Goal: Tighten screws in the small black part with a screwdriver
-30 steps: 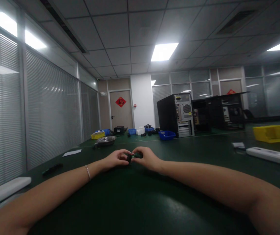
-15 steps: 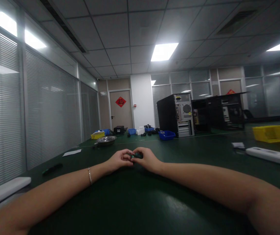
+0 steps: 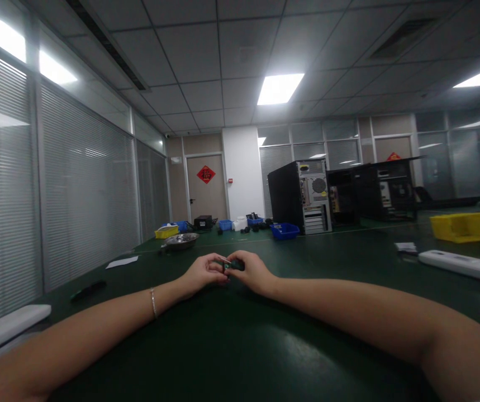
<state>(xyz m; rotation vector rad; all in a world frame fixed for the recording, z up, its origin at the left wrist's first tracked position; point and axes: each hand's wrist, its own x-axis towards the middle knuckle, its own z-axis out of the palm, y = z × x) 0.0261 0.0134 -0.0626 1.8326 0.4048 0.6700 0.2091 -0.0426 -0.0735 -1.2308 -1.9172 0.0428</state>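
Item: long white bar (image 3: pixel 11 328), at the bench's left edge, near end.
Item: dark slim object (image 3: pixel 89 291), blurred, lying just inside the left edge.
Item: white sheet (image 3: pixel 122 262), flat, farther up the left edge.
Item: yellow bin (image 3: pixel 166 231), near the far left corner of the green bench (image 3: pixel 214 346).
Item: metal bowl (image 3: pixel 182 240), just on the near side of that bin.
Item: left hand (image 3: pixel 204 273), bracelet (image 3: pixel 153 303) at wrist. Fingers curled, thumb opposed, closed on the left end of the small part; finer contact hidden.
Item: small green-and-dark part (image 3: pixel 235 264), one piece or two cannot be told; between the hands, over the bench's middle, well apart from the far edge.
Item: right hand (image 3: pixel 253 273). Fingers bent over, thumb beneath, clamped on the right end of the same part; fingertips nearly meeting those opposite.
Item: blue tray (image 3: pixel 284 231), toward the far edge.
Item: black computer tower (image 3: pixel 300 195), upright, rear panel showing, just behind and right of the tray.
Item: yellow container (image 3: pixel 462 228), toward the right edge.
Item: white power strip (image 3: pixel 466 266), nearer than the container, running to the right of the view.
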